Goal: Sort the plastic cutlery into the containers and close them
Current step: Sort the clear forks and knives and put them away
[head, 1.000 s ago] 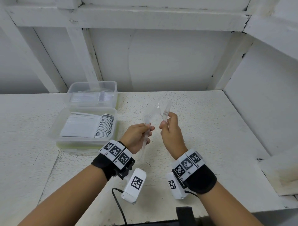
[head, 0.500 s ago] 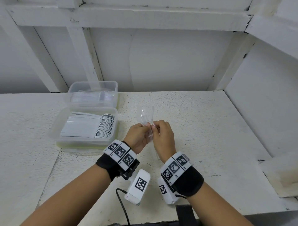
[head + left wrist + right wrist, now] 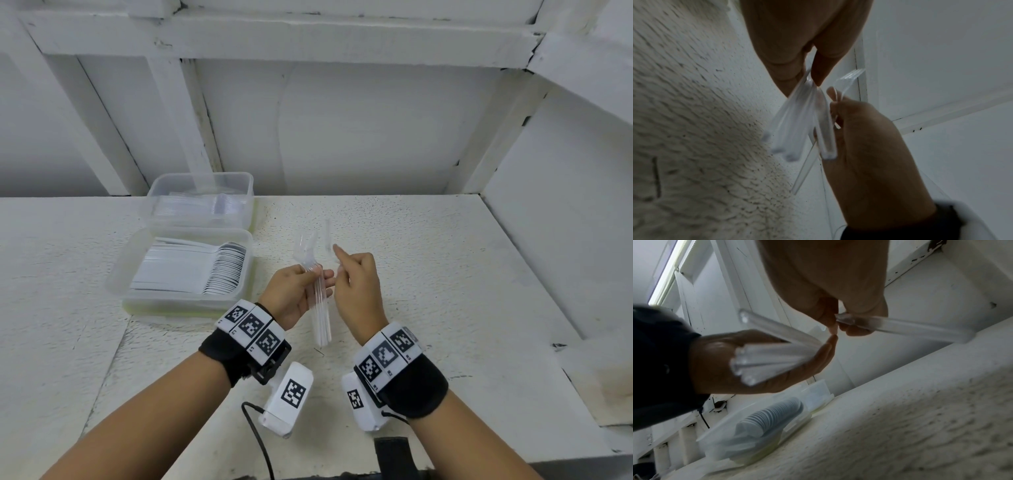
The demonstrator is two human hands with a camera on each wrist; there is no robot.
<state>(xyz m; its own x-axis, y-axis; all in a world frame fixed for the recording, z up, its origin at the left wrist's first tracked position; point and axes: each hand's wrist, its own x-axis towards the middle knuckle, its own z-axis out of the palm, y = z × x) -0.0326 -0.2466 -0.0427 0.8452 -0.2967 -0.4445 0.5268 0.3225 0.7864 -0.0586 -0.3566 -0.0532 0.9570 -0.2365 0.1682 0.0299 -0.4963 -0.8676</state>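
Note:
My left hand (image 3: 313, 274) grips a bundle of several clear plastic forks (image 3: 320, 308), heads up and handles hanging toward the table. In the left wrist view the thumb and fingers pinch those clear forks (image 3: 797, 121) near the neck. Just to its right, my right hand (image 3: 339, 265) pinches a single clear fork (image 3: 327, 236) that points up and away. Its tines show on the single fork (image 3: 849, 79) in the left wrist view; in the right wrist view its handle (image 3: 900, 327) sticks out to the right. The near open container (image 3: 137, 301) holds a row of white spoons (image 3: 219, 270). The far open container (image 3: 246, 192) holds clear cutlery.
Both containers stand at the left of the white rough table (image 3: 428, 274), against a white wall with beams. A white wall closes off the right side. A black cable (image 3: 257, 435) hangs by the front edge. No lids can be made out.
Half a second ago both hands met over the bundle. The right hand has since drawn away to the right with one clear fork, and the left keeps the rest.

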